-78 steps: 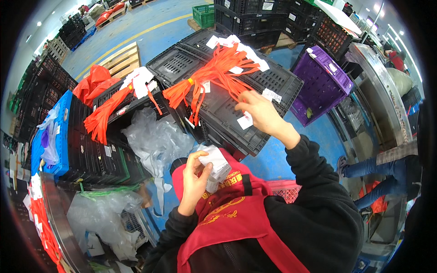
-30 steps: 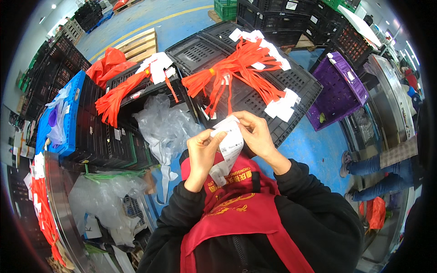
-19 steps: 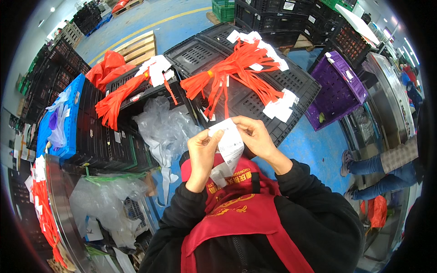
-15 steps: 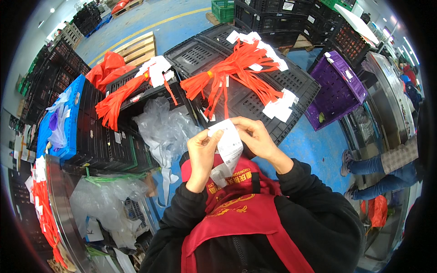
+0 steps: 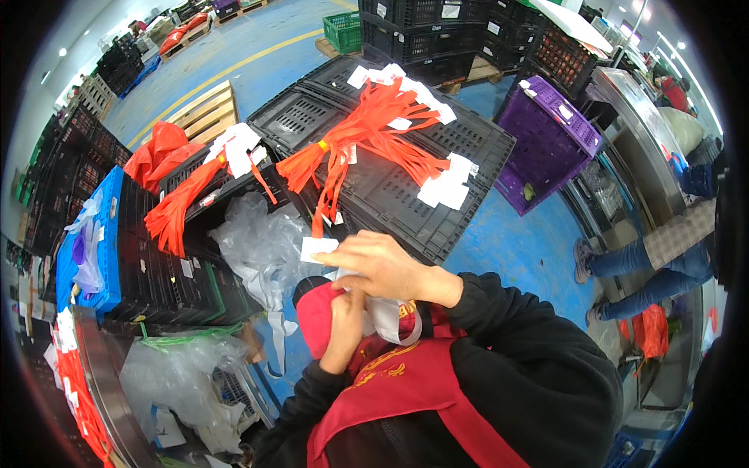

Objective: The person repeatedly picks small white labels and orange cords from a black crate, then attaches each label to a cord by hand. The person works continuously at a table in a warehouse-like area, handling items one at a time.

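My right hand [image 5: 384,267] reaches across my front, its fingertips holding the edge of a white label [image 5: 314,249]. That label lies at the lower end of an orange-red ribbon [image 5: 318,222] hanging off the black crates. Just below, my left hand [image 5: 343,329] is closed, its fingers partly hidden by the right hand. A curled strip of white labels [image 5: 402,329] hangs beside it, seemingly from its grip. Ahead, a bundle of orange-red ribbons [image 5: 367,144] with white labels on their ends lies on a black crate [image 5: 382,207].
A second ribbon bundle [image 5: 175,218] lies left, near crumpled clear plastic [image 5: 261,234]. A purple crate [image 5: 542,148] stands right, beyond blue floor. A person's legs [image 5: 624,269] are at the far right. Black crates with a blue one [image 5: 101,234] stand left, by a metal table edge [image 5: 101,382].
My right hand has moved left and down to the label at a ribbon's end. My left hand has lowered toward my body, and the label strip now curls below the right hand.
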The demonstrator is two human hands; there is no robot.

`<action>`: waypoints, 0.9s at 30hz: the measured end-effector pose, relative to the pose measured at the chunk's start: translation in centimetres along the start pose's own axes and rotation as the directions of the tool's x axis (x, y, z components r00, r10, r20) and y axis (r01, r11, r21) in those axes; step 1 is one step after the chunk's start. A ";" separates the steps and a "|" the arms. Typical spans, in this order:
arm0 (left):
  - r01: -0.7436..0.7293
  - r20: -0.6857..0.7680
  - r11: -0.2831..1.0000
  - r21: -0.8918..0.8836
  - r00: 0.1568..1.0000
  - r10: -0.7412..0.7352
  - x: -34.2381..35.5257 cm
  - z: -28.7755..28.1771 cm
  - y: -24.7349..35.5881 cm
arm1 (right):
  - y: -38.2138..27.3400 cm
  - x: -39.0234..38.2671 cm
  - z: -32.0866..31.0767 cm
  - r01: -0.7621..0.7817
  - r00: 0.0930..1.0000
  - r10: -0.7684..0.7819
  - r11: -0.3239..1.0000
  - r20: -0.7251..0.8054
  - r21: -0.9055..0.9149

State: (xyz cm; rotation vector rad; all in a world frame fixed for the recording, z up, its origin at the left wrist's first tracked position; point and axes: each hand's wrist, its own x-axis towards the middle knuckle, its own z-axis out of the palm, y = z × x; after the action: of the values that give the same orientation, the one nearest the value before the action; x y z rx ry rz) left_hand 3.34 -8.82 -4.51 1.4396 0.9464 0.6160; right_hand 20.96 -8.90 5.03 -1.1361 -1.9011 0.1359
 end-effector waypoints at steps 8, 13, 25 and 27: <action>-0.156 0.169 0.965 -0.209 0.967 0.193 -0.8 0.6 2.4 | 7.7 -2.9 -9.6 -0.549 0.823 0.465 0.799 -0.327 -0.246; -0.118 0.121 0.942 -0.315 0.979 0.163 -0.7 0.9 3.0 | 9.4 -4.4 -10.4 -0.419 0.907 0.377 0.751 -0.189 -0.510; -0.026 0.145 0.952 -0.306 0.987 0.073 -1.1 0.7 2.7 | 13.6 0.1 -11.7 -0.538 0.839 0.526 0.764 0.140 0.357; -0.044 0.149 0.953 -0.299 0.984 0.093 -1.0 0.6 2.6 | 14.4 0.0 -14.0 -0.534 0.827 0.543 0.679 0.144 0.504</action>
State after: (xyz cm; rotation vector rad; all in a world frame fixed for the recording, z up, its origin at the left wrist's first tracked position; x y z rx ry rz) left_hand 3.82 -9.79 -1.90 1.2373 0.6483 0.6516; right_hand 40.69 -5.18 6.33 -1.2564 -1.3160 0.9242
